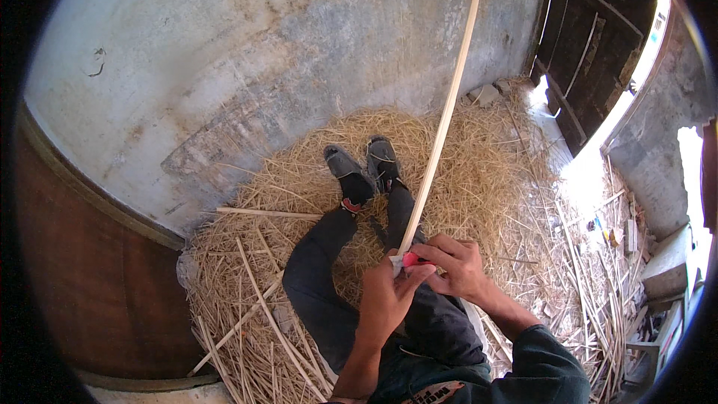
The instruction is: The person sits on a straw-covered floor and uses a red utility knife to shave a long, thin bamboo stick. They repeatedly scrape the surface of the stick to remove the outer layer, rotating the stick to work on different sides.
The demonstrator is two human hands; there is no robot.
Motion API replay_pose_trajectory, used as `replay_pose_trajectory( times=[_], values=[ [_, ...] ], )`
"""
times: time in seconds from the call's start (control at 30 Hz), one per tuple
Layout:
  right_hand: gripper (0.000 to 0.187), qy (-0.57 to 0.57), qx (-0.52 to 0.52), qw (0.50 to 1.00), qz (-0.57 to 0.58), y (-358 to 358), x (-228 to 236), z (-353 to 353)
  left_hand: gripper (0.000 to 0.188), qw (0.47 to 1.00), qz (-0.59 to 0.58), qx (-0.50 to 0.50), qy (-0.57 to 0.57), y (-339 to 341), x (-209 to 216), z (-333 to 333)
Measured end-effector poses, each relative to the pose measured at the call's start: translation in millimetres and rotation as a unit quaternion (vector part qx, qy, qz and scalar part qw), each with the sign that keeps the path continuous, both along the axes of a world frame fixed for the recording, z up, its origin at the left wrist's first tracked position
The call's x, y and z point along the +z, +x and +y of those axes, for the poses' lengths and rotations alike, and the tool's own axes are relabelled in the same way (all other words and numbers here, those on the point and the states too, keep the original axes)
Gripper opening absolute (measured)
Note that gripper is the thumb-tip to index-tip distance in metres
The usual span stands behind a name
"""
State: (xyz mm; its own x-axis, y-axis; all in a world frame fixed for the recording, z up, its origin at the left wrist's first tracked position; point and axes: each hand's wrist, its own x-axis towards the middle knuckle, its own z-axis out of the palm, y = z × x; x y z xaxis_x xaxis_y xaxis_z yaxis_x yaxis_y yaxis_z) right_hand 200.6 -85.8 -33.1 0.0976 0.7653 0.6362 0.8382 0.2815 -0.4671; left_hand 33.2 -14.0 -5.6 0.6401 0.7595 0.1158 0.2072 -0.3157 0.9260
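Grasping a long, pale, flat wooden strip point(441, 123) by its lower end above the lap with left hand point(385, 295), pinching a small, bright-red object point(410, 259) beside it with right hand point(458, 266), likely to steady that end. Rising over loose yellow straw point(479, 187) toward stained grey plaster wall point(299, 52), leaving view at top; more open room rightward, toward dark plank door point(591, 45).

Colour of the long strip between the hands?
The long strip is pale cream-yellow; best seen in the head view.
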Motion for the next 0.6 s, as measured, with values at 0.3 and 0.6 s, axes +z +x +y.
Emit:
replay_pose_trajectory(
  times=[0.3,0.6],
  values=[
    [0.037,0.024,-0.035,0.999,-0.03,0.5,3.5,-0.6,0.042,0.999,-0.019,0.033,0.006,6.9,0.2,-8.6],
    [0.032,0.082,-0.053,0.993,-0.059,3.4,2.6,1.9,0.043,0.999,-0.008,0.029,0.041,5.5,4.4,-9.7]
  ],
)
